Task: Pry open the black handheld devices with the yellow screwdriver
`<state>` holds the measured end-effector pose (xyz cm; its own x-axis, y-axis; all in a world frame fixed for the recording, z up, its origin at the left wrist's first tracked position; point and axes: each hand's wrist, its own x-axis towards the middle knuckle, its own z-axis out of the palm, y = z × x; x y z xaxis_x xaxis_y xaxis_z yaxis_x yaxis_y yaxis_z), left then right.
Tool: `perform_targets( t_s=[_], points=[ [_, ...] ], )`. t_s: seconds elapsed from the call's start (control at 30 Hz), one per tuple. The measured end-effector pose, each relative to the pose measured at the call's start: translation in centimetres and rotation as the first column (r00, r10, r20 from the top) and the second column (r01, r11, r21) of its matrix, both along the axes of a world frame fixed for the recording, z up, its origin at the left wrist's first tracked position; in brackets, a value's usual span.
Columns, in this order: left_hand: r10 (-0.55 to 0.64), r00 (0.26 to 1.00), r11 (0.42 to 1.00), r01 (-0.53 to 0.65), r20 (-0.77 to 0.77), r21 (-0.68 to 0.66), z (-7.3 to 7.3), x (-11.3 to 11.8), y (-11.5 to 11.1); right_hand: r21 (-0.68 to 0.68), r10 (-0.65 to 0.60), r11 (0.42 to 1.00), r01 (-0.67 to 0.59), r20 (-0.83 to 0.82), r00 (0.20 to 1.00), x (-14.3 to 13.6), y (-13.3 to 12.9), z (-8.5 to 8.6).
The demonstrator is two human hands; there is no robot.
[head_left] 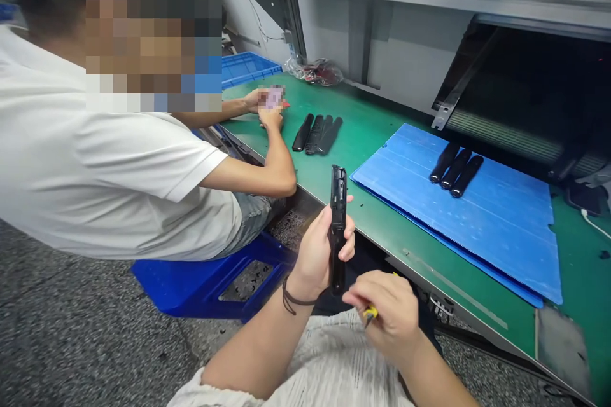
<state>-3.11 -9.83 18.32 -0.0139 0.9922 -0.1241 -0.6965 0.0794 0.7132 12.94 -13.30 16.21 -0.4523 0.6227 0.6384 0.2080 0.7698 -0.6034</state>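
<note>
My left hand [317,245] is wrapped round a long black plastic housing [338,203], held upright in front of my body. Its upper part is open toward me and shows moulded ribs and recesses; the lower part is smooth and glossy. Close to the bottom end of the housing, my right hand [389,308] is closed on a small yellow-handled tool [370,312]. Most of that tool is hidden by the fingers, so its kind cannot be made out. The right fingertips are near the housing; whether they touch it is unclear.
On the green bench [382,222], several black housings [317,133] lie near a seated co-worker [143,165]. A blue sheet [477,229] bears three more black pieces [456,170]. A blue crate [251,68], plastic bag [317,71] and phone [583,198] sit farther off.
</note>
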Motion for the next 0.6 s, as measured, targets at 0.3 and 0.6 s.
perform_targets(
  t_s=[0.3, 0.6],
  points=[
    [-0.230, 0.866, 0.940, 0.316, -0.444, 0.128, -0.6, -0.5, -1.1, 0.332, -0.327, 0.917, 0.220, 0.311, 0.892, 4.9, 5.3, 4.9],
    [-0.303, 0.745, 0.919, 0.394, -0.594, 0.026, -0.1, 1.2, -2.9, 0.514, -0.440, 0.843, 0.158, 0.492, 0.751, 8.6, 8.9, 10.5]
  ],
)
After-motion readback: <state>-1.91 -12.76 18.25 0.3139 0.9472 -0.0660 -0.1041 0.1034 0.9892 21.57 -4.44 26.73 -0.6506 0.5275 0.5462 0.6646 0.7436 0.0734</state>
